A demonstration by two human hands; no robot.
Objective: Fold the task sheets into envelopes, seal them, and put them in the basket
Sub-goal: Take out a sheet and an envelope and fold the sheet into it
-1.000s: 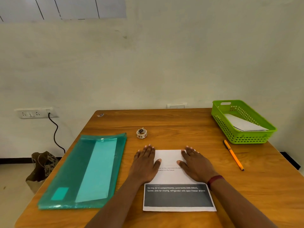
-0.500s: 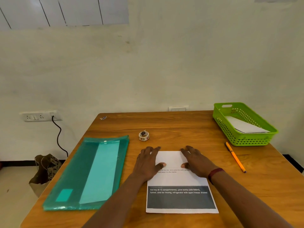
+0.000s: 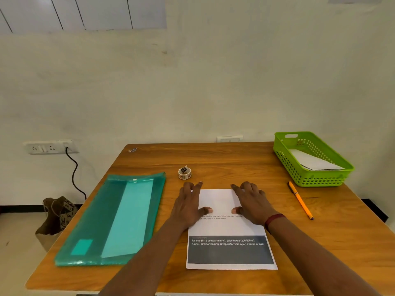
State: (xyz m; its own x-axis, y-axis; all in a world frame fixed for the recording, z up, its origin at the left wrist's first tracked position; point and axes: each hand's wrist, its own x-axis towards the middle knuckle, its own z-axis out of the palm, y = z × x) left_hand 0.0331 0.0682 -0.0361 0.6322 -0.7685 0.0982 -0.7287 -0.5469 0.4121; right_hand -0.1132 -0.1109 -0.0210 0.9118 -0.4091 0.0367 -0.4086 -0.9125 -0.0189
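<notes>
A white task sheet with a dark printed band near its front edge lies flat on the wooden table. My left hand rests on the sheet's far left corner, fingers straight, thumb on the paper. My right hand rests on the far right corner the same way. A green plastic basket stands at the back right with a folded white paper inside it. A small roll of stickers sits just beyond my left hand.
A teal plastic document folder lies along the table's left side. An orange pen lies between the sheet and the basket. A wall socket with a black cable and a brown bag on the floor are off to the left.
Both hands have slid outward and a little farther along the sheet's top corners, and their fingers are drawn closer together. The sheet stays flat.
</notes>
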